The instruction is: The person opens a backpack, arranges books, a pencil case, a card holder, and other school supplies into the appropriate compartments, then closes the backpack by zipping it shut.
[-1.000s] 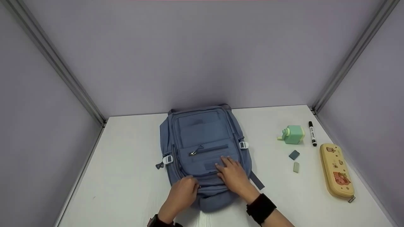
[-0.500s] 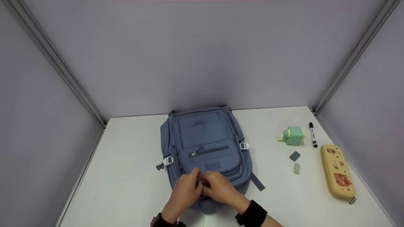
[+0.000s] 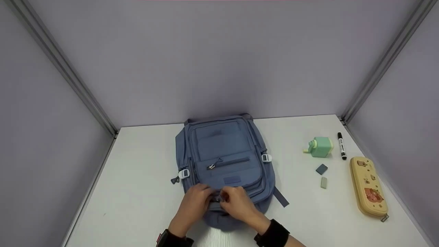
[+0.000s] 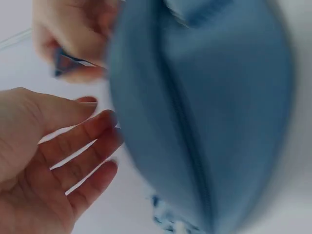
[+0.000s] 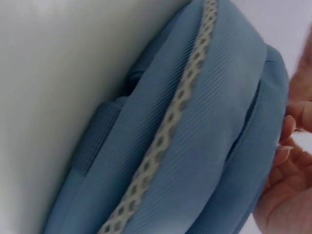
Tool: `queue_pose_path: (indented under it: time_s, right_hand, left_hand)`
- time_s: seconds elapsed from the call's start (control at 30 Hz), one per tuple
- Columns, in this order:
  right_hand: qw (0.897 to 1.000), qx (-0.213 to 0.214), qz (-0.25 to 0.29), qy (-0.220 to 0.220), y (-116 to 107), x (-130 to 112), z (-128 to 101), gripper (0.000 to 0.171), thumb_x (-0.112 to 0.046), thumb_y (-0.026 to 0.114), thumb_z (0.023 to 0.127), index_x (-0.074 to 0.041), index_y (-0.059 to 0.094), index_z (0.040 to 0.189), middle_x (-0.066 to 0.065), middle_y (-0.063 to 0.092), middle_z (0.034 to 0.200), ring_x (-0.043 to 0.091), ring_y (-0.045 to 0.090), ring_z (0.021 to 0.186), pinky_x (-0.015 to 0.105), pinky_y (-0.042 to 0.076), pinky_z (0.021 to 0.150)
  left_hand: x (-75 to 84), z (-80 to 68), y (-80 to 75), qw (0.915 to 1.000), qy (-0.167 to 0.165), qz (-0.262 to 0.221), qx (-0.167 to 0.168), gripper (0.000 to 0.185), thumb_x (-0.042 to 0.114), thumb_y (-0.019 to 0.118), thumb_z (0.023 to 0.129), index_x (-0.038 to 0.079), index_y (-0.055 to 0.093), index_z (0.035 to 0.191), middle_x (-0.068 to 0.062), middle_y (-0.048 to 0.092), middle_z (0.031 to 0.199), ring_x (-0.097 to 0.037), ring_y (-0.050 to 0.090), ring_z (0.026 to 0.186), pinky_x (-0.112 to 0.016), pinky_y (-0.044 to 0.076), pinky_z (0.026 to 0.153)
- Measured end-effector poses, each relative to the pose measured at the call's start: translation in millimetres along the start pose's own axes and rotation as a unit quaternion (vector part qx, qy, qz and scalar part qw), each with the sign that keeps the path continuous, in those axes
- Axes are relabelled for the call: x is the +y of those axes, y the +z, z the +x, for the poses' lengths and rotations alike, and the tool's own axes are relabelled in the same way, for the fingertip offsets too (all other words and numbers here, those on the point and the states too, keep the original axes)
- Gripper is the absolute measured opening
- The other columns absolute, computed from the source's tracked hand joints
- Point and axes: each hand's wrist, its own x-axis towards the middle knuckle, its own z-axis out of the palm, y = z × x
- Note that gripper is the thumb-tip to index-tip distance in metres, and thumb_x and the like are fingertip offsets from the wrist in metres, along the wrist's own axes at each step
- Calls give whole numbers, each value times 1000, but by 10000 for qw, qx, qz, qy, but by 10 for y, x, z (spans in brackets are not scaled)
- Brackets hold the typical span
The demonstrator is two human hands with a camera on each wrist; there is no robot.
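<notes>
Both hands have met at the blue backpack [image 3: 224,161]'s lower edge since a second ago, the right hand [image 3: 238,204] pinching a zipper pull [image 4: 66,62], the left hand [image 3: 195,202] with loose fingers holding nothing, the main zipper [image 4: 187,131] still closed, and the pencil case [image 3: 368,185] lying unpacked at right.

My blue backpack [image 3: 224,161] lies flat on its back in the middle of the white table [image 3: 137,192], front face up, top end toward the far wall and the near end at my hands. Its front pocket zipper is shut, white buckles sit at both sides, and a strap trails off right.
</notes>
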Motion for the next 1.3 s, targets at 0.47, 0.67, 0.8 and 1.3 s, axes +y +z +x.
queue_pose_path:
  time_s: [0.47, 0.67, 0.8, 1.3]
  right_hand:
    - [9998, 163, 149, -15, -41, -10, -9, 14, 5, 69, 80, -7, 73, 80, -7, 67, 74, 2, 57, 63, 23, 47, 59]
    - [9986, 423, 52, -300, -80, -4, -46, 14, 6, 70, 78, -8, 74, 80, -5, 68, 74, 3, 60, 64, 23, 49, 60]
    - [9970, 643, -184, -392, -134, 32, -88, 15, 6, 71, 76, -8, 74, 77, -5, 68, 72, 3, 60, 64, 23, 49, 59]
    - [9943, 1038, -256, -14, -426, 276, -250, 19, 9, 70, 75, -9, 74, 76, -5, 69, 71, 2, 60, 60, 24, 49, 56]
  left_hand:
    - [-136, -27, 77, 9979, 154, -260, -575, 6, 11, 76, 84, 15, 75, 81, 7, 59, 75, -14, 60, 71, -34, 48, 65]
    - [-119, -17, 79, 9994, 253, 217, -109, 6, 10, 78, 81, 16, 76, 79, 5, 63, 75, -16, 62, 68, -35, 49, 61]
    - [-121, -23, 103, 9980, 379, 463, 189, 6, 11, 78, 80, 15, 75, 77, 4, 60, 71, -16, 60, 63, -34, 48, 57]
    - [-160, 13, 113, 9934, 428, 987, 406, 11, 8, 79, 80, 9, 68, 82, 0, 60, 77, -18, 62, 68, -36, 50, 60]
